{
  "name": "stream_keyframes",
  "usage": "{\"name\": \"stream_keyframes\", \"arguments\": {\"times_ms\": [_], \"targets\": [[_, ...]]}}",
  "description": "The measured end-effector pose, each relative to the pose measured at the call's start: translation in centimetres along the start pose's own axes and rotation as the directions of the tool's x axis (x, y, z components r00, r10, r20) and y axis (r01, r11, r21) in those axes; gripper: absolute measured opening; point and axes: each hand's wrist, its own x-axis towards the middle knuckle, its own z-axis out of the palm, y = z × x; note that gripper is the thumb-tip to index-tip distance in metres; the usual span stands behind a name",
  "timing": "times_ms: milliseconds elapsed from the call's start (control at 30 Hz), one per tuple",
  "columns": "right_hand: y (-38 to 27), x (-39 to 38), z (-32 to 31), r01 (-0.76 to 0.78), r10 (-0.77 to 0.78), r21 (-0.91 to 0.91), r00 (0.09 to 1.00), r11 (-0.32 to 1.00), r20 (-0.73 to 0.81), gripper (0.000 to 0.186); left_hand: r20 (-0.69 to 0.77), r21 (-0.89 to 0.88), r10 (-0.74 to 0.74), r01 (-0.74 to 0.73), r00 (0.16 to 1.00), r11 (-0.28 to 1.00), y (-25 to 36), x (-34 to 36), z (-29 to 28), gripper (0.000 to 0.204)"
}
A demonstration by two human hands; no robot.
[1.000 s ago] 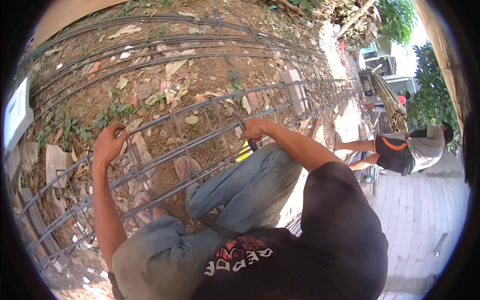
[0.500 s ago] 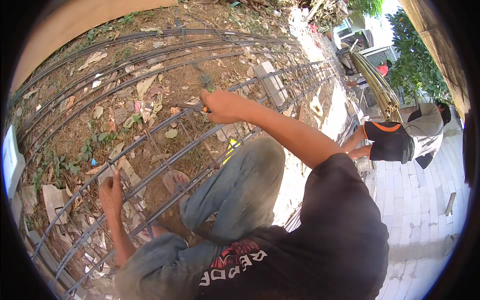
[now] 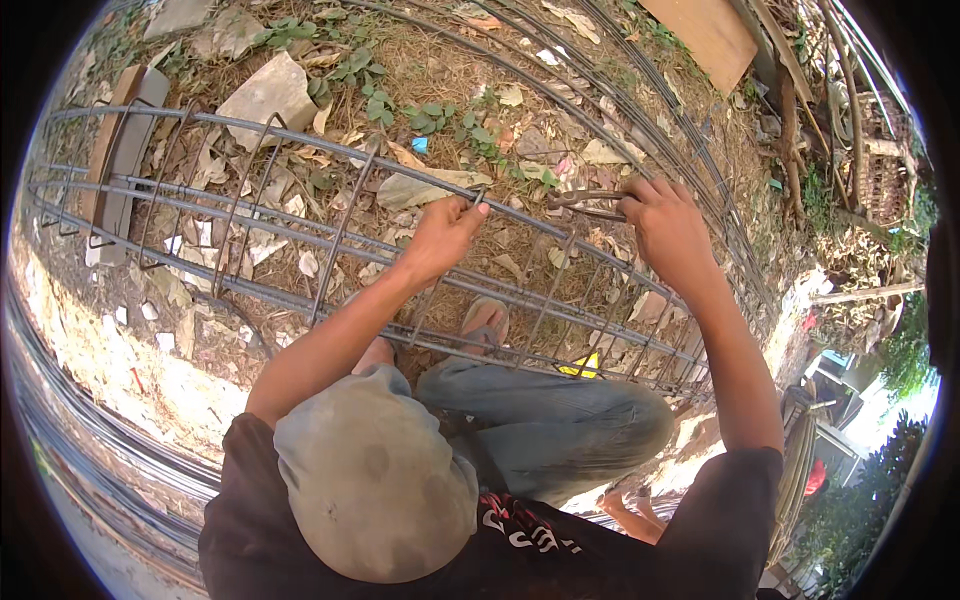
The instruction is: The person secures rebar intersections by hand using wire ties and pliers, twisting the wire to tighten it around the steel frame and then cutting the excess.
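Note:
A long rebar cage [image 3: 300, 232], made of ribbed bars with square stirrups, stretches across in front of my knees. My left hand [image 3: 440, 238] is closed at its far top bar, thumb and fingers pinching what looks like the upper end of a stirrup [image 3: 480, 190]. To the right, my right hand [image 3: 672, 232] is wrapped round a pair of pincers [image 3: 590, 200], whose dark metal head points left, just beyond the same bar. Its fingers hide most of the handles. I cannot make out any tie wire at either hand.
A block with a wooden piece [image 3: 120, 165] lies under the cage's left end. Loose long bars [image 3: 560, 85] curve along the ground beyond the cage. Dry leaves and stone pieces [image 3: 270, 100] litter the soil. My sandalled foot [image 3: 485, 325] stands beneath the cage.
The view has swung round to the left, showing the cage's left end. My left hand has gone from pointing fingers to a pinch at the bar; my right hand keeps the pincers.

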Motion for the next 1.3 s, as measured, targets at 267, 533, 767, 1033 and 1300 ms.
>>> {"name": "stream_keyframes", "arguments": {"times_ms": [267, 533, 767, 1033, 1300], "targets": [[-0.4, 7.5, 0.9, 0.319, -0.358, -0.27, 0.927, 0.909, -0.112, 0.026, -0.015, 0.053, 0.066, -0.065, 0.998, 0.996, 0.5, -0.5, 1.0, 0.032], [-1.1, 8.9, -0.2, 0.348, -0.379, -0.344, 0.925, 0.872, -0.025, 0.022, 0.009, 0.07, 0.126, -0.126, 0.992, 0.99, 0.6, -0.3, 0.5, 0.033], [-0.1, 12.1, -1.0, 0.414, -0.392, -0.305, 0.91, 0.858, 0.134, 0.024, 0.029, 0.097, 0.095, -0.097, 0.995, 0.991, 0.9, -0.4, 0.4, 0.033], [-1.0, 13.5, -3.2, 0.281, -0.187, -0.152, 0.874, 0.948, 0.448, 0.047, -0.004, -0.047, 0.058, -0.058, 0.998, 0.997, 0.9, -0.4, 0.8, 0.038], [0.7, 9.6, -2.7, 0.531, -0.567, -0.243, 0.816, 0.812, -0.112, 0.052, 0.037, 0.001, 0.105, -0.105, 0.994, 0.994, 0.2, -0.2, 0.7, 0.032]]}}
